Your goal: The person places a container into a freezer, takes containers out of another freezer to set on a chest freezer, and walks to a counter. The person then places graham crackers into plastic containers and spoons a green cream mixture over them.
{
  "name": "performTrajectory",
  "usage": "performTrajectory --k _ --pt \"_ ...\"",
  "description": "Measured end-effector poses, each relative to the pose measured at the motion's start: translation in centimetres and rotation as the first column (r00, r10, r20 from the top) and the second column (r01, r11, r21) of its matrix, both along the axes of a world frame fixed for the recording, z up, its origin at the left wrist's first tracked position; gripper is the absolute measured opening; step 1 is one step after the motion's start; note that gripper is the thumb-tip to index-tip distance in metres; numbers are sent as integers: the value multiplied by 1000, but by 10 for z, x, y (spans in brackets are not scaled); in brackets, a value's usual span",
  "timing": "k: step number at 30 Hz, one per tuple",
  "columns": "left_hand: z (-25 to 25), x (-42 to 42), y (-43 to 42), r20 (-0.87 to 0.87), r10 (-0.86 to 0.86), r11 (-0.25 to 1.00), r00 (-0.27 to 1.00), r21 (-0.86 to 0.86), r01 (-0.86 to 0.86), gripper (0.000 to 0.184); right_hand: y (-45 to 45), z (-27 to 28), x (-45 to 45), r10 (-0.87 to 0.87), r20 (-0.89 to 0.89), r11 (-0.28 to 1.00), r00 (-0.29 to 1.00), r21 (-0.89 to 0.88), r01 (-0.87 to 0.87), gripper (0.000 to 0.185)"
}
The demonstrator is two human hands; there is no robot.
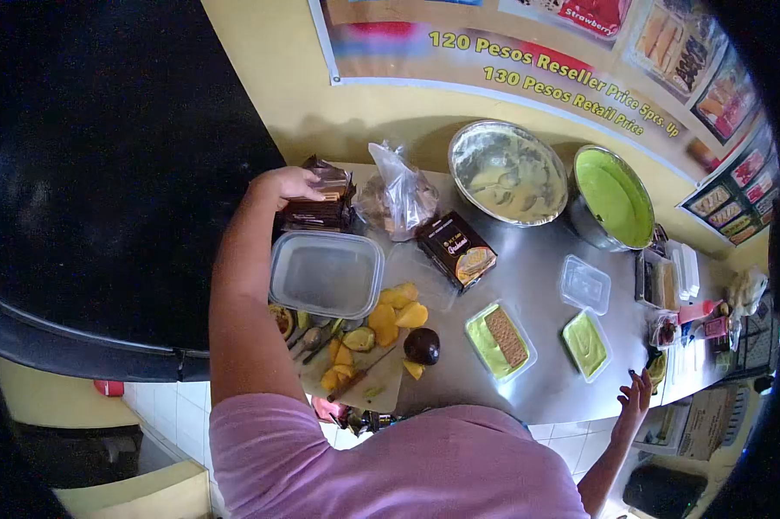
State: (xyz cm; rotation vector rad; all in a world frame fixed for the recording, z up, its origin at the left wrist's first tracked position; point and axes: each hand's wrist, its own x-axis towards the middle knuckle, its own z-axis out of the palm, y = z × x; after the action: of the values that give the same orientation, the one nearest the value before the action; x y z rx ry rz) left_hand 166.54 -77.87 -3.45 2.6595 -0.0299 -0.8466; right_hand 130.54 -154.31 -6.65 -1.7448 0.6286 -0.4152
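Lime green colours the smooth cream (613,197) in a silver round metal bowl (581,223) and the fillings of two clear rectangular plastic tubs, one topped by a light-brown rectangular cracker (506,338). Pale yellow streaks mottle the inside of a wide silver metal bowl (507,183). Orange-yellow fruit pieces (384,325) and a dark purple, nearly black round fruit (422,346) add contrast near a dark brown cardboard box (453,247) with white lettering and an orange-gold picture, and dark brown shiny packets (319,216). A mauve-pink short-sleeved shirt (433,467) (plain, no stripes) faces a pale yellow wall (256,73) and a brown printed banner (390,62) lettered in yellow
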Motion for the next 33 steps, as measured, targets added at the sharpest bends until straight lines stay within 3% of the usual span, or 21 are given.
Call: performTrajectory --k 5,6,8,10,11,12,14,16,18,19,22,26,33 --pt "4 -4 -2 120 -55 998 991 46 50 83 9 1 7 26 13 999 1000 -30 -26 49" --pt "16 -17 -11 35 28 994 999 -110 -24 84 8 1 6 22 16 999 1000 -32 -22 49" --pt "7 -15 -7 -12 74 990 997 -117 -75 93 7 2 5 59 1 997 998 -54 -59 48" --pt "23 -20 -16 -34 -62 982 997 177 67 100 7 2 5 50 -11 997 999 -50 -51 48" --pt "-8 -8 5 66 -120 984 991 139 110 99 7 2 5 41 -24 998 999 -46 -42 49" --pt "-6 -11 2 67 -117 985 991 138 107 99 8 2 6 44 -23 998 999 -47 -45 49" --pt "-2 -11 -9 57 -112 947 992 309 89 92 11 3 6 78 -15 997 997 -29 -78 49" --pt "-3 -15 -13 86 -141 944 986 312 108 82 14 3 10 68 -42 997 997 -40 -70 49" --pt "-2 -20 -19 215 -50 950 975 313 -20 66 20 9 13 96 -31 994 995 -43 -97 49" --pt "-4 -18 -15 257 -25 976 966 215 -32 54 19 10 13 98 -27 994 995 -44 -99 49" --pt "-5 -22 -13 367 -72 970 928 242 -20 48 18 10 12 103 -26 993 994 -53 -104 49" --pt "-5 -28 -19 374 -165 932 913 362 20 38 20 10 17 131 -12 990 991 -57 -131 47" --pt "26 -53 -32 626 -122 967 770 251 -51 44 17 11 22 180 -1 981 984 -73 -179 48"
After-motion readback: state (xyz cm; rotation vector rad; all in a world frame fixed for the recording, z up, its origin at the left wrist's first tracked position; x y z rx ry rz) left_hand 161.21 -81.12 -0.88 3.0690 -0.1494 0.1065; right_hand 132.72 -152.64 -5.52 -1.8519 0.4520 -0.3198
